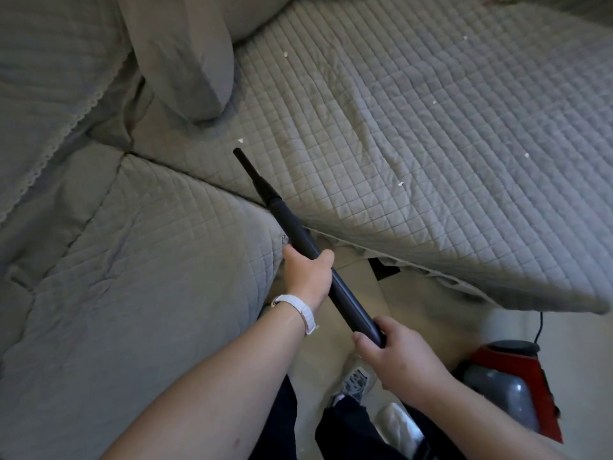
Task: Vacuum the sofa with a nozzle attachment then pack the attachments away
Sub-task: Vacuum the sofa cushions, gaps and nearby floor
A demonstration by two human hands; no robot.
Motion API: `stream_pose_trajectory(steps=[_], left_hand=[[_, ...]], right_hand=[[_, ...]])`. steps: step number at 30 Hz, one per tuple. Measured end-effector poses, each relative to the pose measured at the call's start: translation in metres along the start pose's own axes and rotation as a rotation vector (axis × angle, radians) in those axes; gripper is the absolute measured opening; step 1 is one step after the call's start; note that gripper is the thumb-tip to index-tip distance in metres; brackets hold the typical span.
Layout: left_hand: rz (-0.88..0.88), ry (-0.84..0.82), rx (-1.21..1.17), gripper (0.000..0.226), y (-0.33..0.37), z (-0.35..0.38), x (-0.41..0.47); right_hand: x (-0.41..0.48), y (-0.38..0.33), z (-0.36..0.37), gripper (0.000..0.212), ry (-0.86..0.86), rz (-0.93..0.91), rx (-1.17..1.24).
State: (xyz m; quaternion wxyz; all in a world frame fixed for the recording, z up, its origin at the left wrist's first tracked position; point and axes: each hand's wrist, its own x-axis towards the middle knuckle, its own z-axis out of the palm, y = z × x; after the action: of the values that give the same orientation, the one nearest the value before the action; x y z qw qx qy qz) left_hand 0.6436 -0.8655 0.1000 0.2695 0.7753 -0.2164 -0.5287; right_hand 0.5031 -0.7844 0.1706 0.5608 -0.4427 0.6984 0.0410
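Fingers (326, 257) of left hand (308, 277) and right hand (398, 353) clenched round wand (295, 234) | nozzle (248, 171) tip over sofa (431, 127) seat, just beside crumb (240, 140) | step, likely: vacuuming seat | next: lower tip onto crumb, sweep remaining crumbs

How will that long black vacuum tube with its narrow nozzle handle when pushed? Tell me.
Probably stiff: the long black vacuum tube runs straight past the left hand and right hand gripping it. Being round, it may roll if laid down. The grey quilted sofa cover may bunch ahead of it.
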Motion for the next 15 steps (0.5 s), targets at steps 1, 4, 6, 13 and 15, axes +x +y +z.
stream_pose_trajectory(steps=[1, 4, 6, 13, 15], left_hand=[[0.001, -0.005, 0.007, 0.054, 0.001, -0.001, 0.004], [-0.001, -0.027, 0.020, 0.053, 0.007, -0.008, 0.017], [0.007, -0.038, 0.010, 0.054, 0.015, -0.015, 0.028], [-0.014, -0.112, 0.078, 0.049, 0.033, -0.042, 0.071], [-0.030, -0.130, 0.088, 0.051, 0.035, -0.046, 0.082]], right_hand=[[0.002, -0.004, 0.001, 0.020, 0.007, 0.010, -0.010], [0.007, -0.018, 0.006, 0.022, 0.037, 0.028, -0.034], [0.011, -0.031, 0.011, 0.024, 0.058, 0.034, -0.052], [0.030, -0.076, 0.032, 0.025, 0.097, 0.069, -0.018], [0.037, -0.084, 0.036, 0.025, 0.109, 0.081, -0.025]])
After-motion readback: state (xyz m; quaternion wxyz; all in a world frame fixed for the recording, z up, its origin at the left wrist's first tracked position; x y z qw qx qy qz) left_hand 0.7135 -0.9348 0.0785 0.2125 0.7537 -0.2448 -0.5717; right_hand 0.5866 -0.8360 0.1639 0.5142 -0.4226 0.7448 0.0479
